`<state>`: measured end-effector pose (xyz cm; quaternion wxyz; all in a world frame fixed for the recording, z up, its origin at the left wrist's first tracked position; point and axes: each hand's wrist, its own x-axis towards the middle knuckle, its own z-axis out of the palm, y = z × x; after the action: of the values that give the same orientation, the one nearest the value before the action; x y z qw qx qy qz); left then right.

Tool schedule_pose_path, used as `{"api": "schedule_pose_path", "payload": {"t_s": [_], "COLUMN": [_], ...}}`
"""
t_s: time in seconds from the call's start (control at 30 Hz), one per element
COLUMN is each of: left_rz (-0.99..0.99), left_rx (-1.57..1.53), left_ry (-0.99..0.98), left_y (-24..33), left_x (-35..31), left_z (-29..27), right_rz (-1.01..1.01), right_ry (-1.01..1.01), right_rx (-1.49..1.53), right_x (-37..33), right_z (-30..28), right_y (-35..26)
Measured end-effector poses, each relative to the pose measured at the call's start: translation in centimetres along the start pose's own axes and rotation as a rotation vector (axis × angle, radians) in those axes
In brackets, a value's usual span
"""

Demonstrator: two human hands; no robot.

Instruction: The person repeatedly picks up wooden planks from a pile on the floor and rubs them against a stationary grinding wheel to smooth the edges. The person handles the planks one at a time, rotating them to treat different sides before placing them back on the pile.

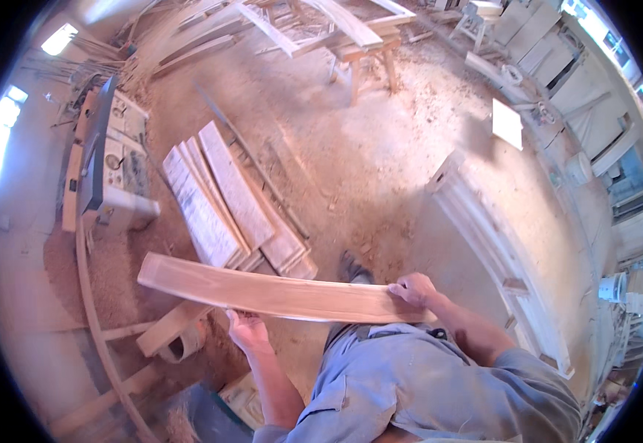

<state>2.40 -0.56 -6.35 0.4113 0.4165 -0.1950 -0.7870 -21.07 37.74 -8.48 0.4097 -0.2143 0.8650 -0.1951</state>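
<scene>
The fingers point(397, 290) of the right hand point(416, 288) hold the right end of a long, flat board point(284, 294). The left hand point(247, 330) touches its near edge, left of the middle; I cannot tell how tightly it closes, because the board hides part of it. The board goes sideways in front of gray-blue clothes point(410, 384). The left arm point(271, 384) reaches forward, and the right arm point(469, 325) comes in from the right. A pile of boards point(196, 203) lies just past the board. A machine point(118, 155) stands to the left. Lots of dusty floor point(366, 148) spreads between the pile and a long wooden beam point(491, 251).
</scene>
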Motion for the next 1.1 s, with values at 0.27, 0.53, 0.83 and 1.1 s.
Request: {"api": "schedule_pose_path", "payload": {"t_s": [0.27, 0.53, 0.83, 1.1], "left_rz": [-0.429, -0.675, -0.439, -0.323], "left_rx": [0.106, 0.397, 0.527, 1.824], "left_ry": [-0.348, -0.594, -0.612, 0.032], "left_y": [-14.2, -20.3, -21.1, -20.1], "left_x": [8.5, 8.9, 19.3, 15.4], "left_z": [20.2, 29.5, 15.2, 10.7], "right_rz": [0.335, 0.461, 0.554, 0.441], "right_ry": [0.410, 0.786, 0.836, 0.789], "right_rx": [0.353, 0.457, 0.499, 0.462], "right_x": [0.8, 8.1, 26.3, 49.2], "right_z": [-8.4, -13.3, -28.3, -46.7], "right_y": [1.8, 6.6, 10.1, 11.2]}}
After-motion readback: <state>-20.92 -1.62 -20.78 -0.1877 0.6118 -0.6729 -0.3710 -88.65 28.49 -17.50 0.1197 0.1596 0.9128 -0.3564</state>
